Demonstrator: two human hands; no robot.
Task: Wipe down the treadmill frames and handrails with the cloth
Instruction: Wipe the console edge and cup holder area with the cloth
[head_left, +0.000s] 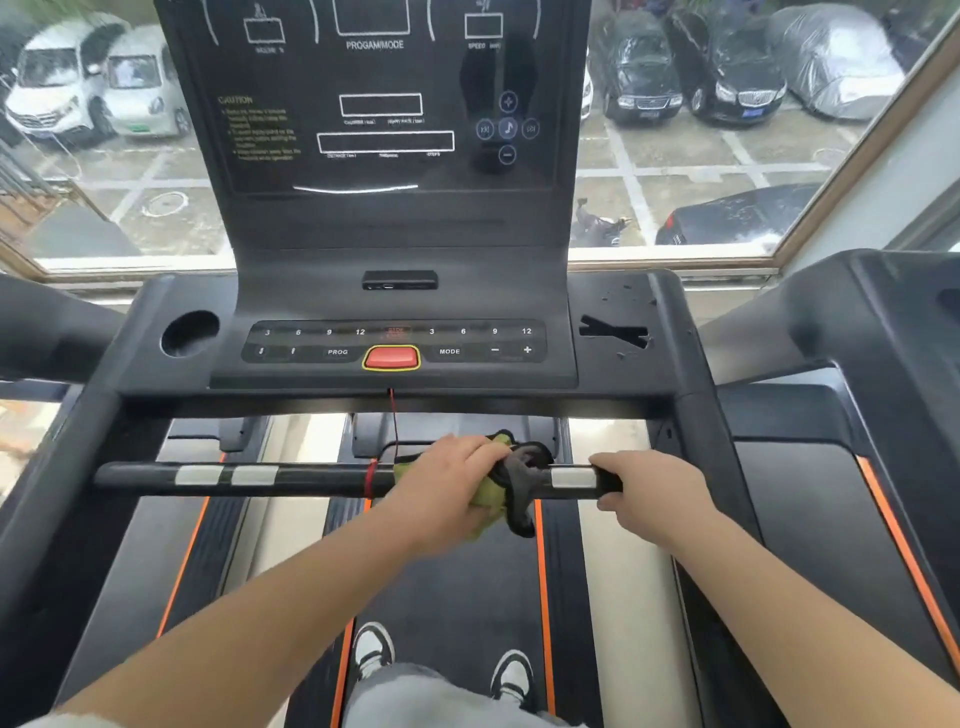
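Observation:
A black front handrail (291, 478) with silver sensor patches runs across the treadmill below the console. My left hand (447, 480) grips a green and dark grey cloth (511, 480) wrapped around the bar near its middle. My right hand (652, 491) grips the bare bar just right of the cloth, beside a silver patch (571, 477). The cloth's dark end hangs below the bar.
The console (395, 351) with a red stop button (391, 357) sits above the bar; a red safety cord (393, 426) drops to the rail. Side frames (711, 457) flank the belt (457, 582). My shoes stand on the belt. Neighbouring treadmills stand left and right.

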